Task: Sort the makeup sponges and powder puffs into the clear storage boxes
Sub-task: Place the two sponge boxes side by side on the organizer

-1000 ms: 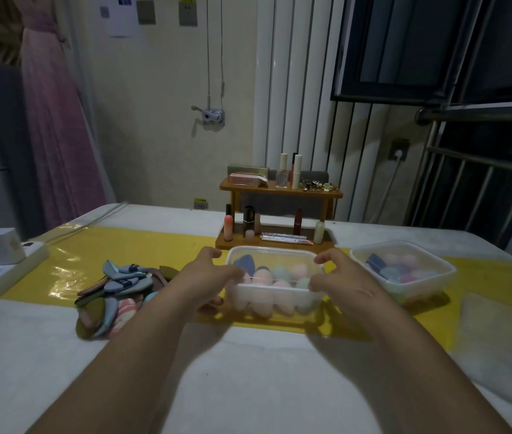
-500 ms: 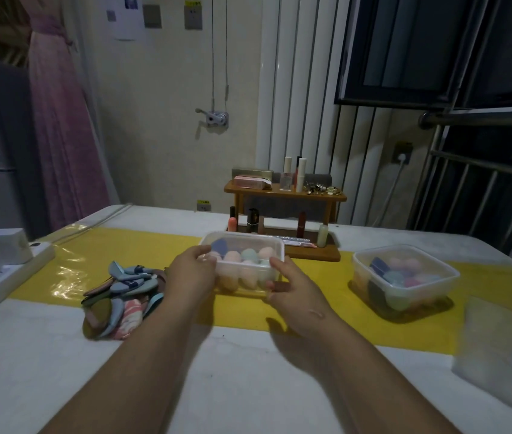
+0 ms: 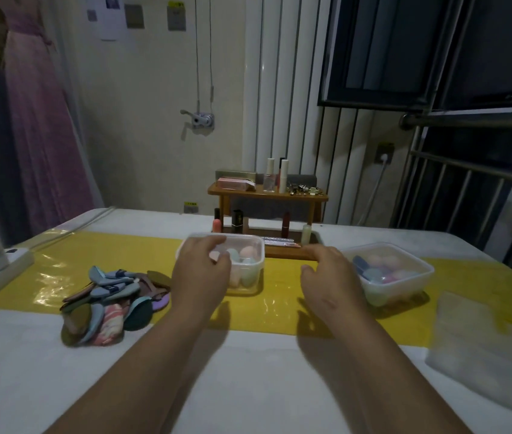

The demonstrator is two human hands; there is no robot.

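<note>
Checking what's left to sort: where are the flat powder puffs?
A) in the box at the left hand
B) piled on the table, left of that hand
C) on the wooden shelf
B: the powder puffs lie piled on the table, left of the left hand, outside the clear box.

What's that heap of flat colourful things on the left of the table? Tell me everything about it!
It is a loose pile of powder puffs, flat, soft-looking pads shaped like teardrops and rounds. They are blue-grey, brown, olive, dark teal and purple, and one is pink and marbled. They overlap every which way, partly on the yellow strip and partly on the white table cover. Nothing rests on top of the pile.
</note>
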